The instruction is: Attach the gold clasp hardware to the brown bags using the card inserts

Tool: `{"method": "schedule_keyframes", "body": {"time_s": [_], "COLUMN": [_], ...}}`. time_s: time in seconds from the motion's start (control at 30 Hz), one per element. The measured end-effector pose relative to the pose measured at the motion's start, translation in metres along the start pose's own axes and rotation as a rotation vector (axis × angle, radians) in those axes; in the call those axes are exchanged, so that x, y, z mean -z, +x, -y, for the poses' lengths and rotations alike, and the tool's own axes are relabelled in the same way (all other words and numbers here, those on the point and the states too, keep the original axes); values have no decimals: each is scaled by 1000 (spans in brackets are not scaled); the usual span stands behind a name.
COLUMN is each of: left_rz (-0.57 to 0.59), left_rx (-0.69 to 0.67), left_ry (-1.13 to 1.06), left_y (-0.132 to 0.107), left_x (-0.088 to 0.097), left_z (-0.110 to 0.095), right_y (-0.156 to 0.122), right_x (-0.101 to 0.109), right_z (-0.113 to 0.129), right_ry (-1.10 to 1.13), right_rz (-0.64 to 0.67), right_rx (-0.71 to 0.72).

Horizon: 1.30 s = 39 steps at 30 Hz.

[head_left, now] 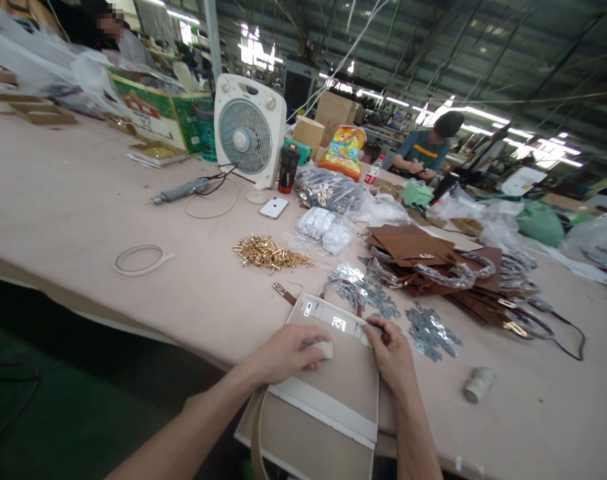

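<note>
A beige leather bag panel (333, 380) lies at the table's near edge, with a white trimmed band and small metal fittings along its top. My left hand (290, 352) rests on its upper left part, fingers curled and pressing on a small white tab (324, 349). My right hand (393, 353) grips the panel's upper right edge, its fingers pinched on the trim. A brown strap with a gold buckle (284, 292) sticks out behind the panel.
A heap of gold fittings (269, 253), silver metal plates (428, 330), brown leather pieces with chain handles (433, 257), a white roll (478, 384), a white ring (140, 260), a phone (274, 207), a fan (248, 130), a power tool (180, 191). A person (423, 150) works across the table.
</note>
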<state>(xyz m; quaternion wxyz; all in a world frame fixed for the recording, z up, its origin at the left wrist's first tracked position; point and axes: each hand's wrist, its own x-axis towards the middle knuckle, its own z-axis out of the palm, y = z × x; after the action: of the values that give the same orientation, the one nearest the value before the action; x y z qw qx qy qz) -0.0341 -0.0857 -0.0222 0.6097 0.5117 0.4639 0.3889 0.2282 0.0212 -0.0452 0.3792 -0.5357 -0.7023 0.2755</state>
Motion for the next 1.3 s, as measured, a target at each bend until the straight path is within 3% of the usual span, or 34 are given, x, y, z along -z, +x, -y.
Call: {"method": "schedule_keyframes", "body": {"time_s": [0.23, 0.43, 0.5, 0.63, 0.7, 0.87, 1.3], "left_rz": [24, 39, 45, 55, 48, 48, 57], "left_rx": [-73, -66, -67, -69, -78, -74, -82], "left_ry": [48, 139, 149, 135, 138, 174, 87], "left_y": [-3, -5, -6, -8, -9, -11, -9], "left_x": [3, 6, 7, 7, 7, 7, 6], "left_z": [1, 3, 3, 1, -1, -3, 4], "right_y": [-3, -28, -42, -63, -69, -72, -72], "right_x": [-9, -3, -5, -23, -34, -50, -47], "right_z": [-4, 26, 39, 58, 62, 61, 65], "right_ry": [-39, -69, -2, 52, 34, 17, 82], "right_rz": [-77, -340, -254, 78, 167, 181, 205], "right_rx": [48, 260, 282, 372, 414, 451, 412]}}
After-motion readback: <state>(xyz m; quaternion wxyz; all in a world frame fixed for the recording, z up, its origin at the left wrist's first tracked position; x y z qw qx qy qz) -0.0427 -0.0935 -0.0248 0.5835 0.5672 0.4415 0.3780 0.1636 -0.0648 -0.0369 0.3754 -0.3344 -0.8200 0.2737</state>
